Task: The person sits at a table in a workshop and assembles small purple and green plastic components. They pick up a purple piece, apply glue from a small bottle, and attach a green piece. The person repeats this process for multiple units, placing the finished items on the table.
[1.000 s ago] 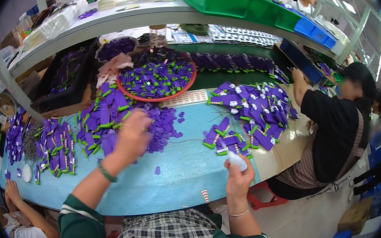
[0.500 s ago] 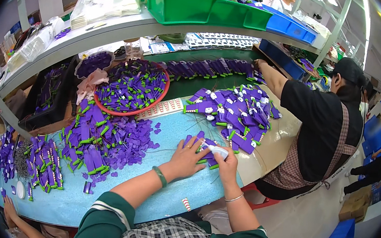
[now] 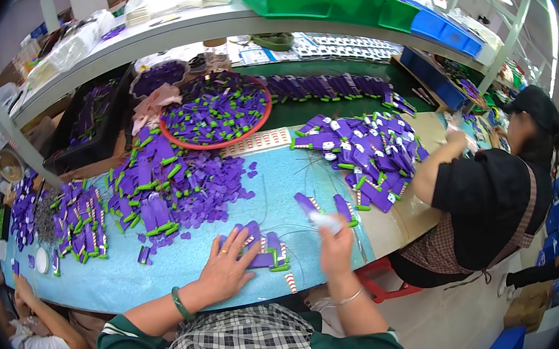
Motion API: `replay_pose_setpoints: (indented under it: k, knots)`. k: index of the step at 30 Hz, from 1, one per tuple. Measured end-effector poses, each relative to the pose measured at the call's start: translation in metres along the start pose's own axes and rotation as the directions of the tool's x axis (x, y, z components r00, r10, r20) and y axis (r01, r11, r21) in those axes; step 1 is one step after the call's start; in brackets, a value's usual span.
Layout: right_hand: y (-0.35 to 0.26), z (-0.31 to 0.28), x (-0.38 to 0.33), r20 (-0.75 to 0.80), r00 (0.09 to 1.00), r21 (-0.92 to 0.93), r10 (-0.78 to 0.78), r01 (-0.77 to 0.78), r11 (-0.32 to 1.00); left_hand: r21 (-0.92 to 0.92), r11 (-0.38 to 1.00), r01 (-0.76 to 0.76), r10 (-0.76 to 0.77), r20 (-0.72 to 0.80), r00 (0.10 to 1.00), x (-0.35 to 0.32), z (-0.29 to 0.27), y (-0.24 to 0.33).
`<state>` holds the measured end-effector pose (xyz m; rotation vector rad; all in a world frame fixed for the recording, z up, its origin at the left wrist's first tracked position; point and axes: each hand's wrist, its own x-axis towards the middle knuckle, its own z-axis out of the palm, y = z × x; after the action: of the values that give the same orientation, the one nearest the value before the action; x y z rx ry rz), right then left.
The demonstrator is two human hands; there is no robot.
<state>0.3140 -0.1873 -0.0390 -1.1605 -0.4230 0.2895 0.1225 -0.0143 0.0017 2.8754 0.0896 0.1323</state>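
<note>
My left hand (image 3: 223, 272) lies with fingers spread at the table's near middle, its fingertips touching flat purple pieces (image 3: 273, 243) with green ends and red-and-white striped edges. In my right hand (image 3: 336, 255) is a small white squeeze bottle (image 3: 326, 222), smeared by motion, its tip pointing left. Just past the bottle lie a purple piece (image 3: 304, 203) and another purple-and-green piece (image 3: 343, 207). A striped strip (image 3: 290, 283) rests on the blue table mat (image 3: 206, 289) between my hands, close to the near edge.
A heap of purple pieces (image 3: 377, 151) spreads at the far right, beside a co-worker (image 3: 489, 190). Left of my hands are loose purple cutouts (image 3: 206, 194) and a red-rimmed basket (image 3: 266, 115) full of pieces. A shelf (image 3: 192, 29) with a green bin (image 3: 325, 3) spans overhead.
My left hand has moved left and nearer with the purple pieces under it. The bottle has come away from them, held right of them. The co-worker's arm has drawn back from the far row.
</note>
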Motion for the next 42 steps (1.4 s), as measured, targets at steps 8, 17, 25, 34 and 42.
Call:
replay_pose_setpoints:
  k: [8, 17, 25, 34, 42]
  knots:
    - [0.002, -0.036, 0.083, 0.063, 0.998, -0.407, 0.011, 0.016, 0.913, 0.05, 0.995, -0.085, 0.089, -0.068, 0.994, 0.023, 0.02, 0.018]
    - [0.015, 0.074, -0.028, 0.238, 0.927, -0.089, 0.289, -0.275, 0.957, 0.041, 0.999, -0.028, 0.03, -0.027, 0.999, -0.042, 0.011, -0.008]
    - [0.039, 0.126, -0.058, 0.175, 0.951, 0.173, 0.256, -0.286, 0.943, -0.082, 0.984, 0.158, -0.176, -0.315, 0.933, -0.113, -0.021, -0.043]
    - [-0.004, 0.087, -0.049, 0.094, 0.994, 0.098, 0.048, -0.057, 0.994, 0.114, 0.99, 0.086, -0.061, -0.208, 0.976, -0.111, -0.019, -0.037]
    - [-0.017, 0.08, -0.063, 0.115, 0.987, 0.132, 0.113, -0.128, 0.983, 0.057, 0.998, 0.025, -0.003, -0.353, 0.936, -0.106, -0.031, -0.038]
